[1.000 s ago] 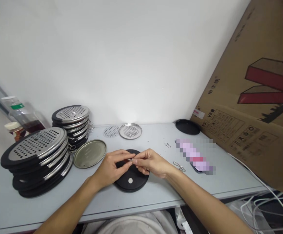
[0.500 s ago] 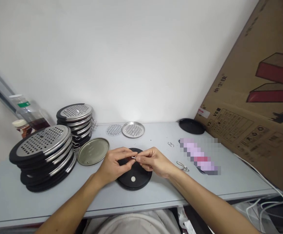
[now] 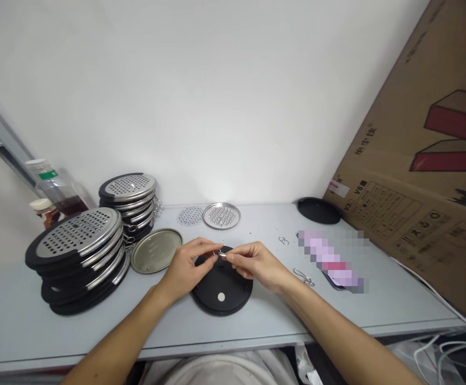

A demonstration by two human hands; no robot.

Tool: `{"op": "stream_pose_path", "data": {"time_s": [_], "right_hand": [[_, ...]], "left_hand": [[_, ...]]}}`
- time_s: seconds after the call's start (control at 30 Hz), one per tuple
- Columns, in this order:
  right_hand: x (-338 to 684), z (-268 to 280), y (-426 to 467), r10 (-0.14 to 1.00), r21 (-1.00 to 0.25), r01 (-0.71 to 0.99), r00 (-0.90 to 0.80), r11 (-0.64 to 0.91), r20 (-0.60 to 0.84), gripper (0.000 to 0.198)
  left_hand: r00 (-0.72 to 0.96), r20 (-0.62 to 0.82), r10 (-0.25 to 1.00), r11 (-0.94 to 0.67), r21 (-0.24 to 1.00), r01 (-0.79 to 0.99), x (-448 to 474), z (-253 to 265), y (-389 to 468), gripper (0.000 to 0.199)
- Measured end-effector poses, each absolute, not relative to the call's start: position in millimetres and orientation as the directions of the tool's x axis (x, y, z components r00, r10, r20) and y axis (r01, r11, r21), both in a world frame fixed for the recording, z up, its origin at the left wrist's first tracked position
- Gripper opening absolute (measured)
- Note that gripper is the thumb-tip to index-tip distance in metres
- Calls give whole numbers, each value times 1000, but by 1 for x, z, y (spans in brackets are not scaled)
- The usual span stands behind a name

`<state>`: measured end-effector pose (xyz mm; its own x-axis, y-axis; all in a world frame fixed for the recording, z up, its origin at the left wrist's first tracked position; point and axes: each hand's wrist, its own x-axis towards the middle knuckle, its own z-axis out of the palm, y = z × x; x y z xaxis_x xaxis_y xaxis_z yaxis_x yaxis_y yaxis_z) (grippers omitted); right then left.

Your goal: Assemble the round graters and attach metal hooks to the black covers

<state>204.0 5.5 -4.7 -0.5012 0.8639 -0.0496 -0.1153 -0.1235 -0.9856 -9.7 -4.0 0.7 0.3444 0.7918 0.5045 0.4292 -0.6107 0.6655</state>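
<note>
Around the black round disc (image 3: 222,283), the stack of perforated metal lids (image 3: 75,235) stands near nine o'clock, the olive metal plate (image 3: 156,251) at ten. The person's left hand (image 3: 191,264) and right hand (image 3: 255,264) pinch a small shiny metal fitting (image 3: 222,255) at the disc's twelve o'clock edge. Two wire rings (image 3: 283,240) lie at two, a wire clip (image 3: 304,277) at three. Being small, smooth and held only by fingertips, the fitting could slip; fingers partly hiding it could cause misalignment.

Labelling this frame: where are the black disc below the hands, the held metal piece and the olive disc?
Black disc (image 3: 222,280), head view: top face.
Held metal piece (image 3: 222,255), head view: visible part.
Olive disc (image 3: 156,251), head view: upper face.
</note>
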Motion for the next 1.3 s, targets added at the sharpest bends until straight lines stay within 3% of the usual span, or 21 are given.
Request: {"op": "stream_pose_path", "data": {"time_s": [0.17, 0.33, 0.5, 0.57, 0.7, 0.83, 1.0, 1.17, 1.3], "right_hand": [[201, -6, 7, 885, -971, -157, -457, -179, -90, 38], [196, -10, 4, 902, -999, -2, -431, -34, -30, 36], [196, -12, 6, 952, -994, 20, -292, 106, 96, 35], [198, -7, 8, 928, -988, -66, -340, 139, 153, 39], [200, 7, 16, 812, -987, -150, -568, 61, 137, 42], [201, 13, 28, 895, -980, 76, -425, 185, 136, 22], [199, -8, 24, 880, -793, 402, -330, 458, 341, 12], [198, -19, 5, 829, -722, 432, -421, 541, 369, 16], [197, -17, -1, 778, -686, 406, -487, 604, 397, 16]], "left_hand": [[247, 513, 822, -568, 706, 422, -7, 1, -7, 23], [251, 419, 873, -483, 819, 311, -3, 0, -10, 12], [269, 466, 843, -537, 758, 369, -2, 2, -9, 9], [316, 474, 822, -567, 729, 384, -2, 7, -7, 13], [316, 424, 849, -525, 747, 408, 0, 22, 3, 12], [262, 352, 898, -436, 784, 441, 4, 27, 15, 11], [274, 271, 923, -376, 786, 490, 4, 3, 15, 10], [345, 195, 918, -359, 775, 520, -6, -5, 0, 10], [365, 125, 922, -291, 847, 444, -13, -5, -1, 10]]}}
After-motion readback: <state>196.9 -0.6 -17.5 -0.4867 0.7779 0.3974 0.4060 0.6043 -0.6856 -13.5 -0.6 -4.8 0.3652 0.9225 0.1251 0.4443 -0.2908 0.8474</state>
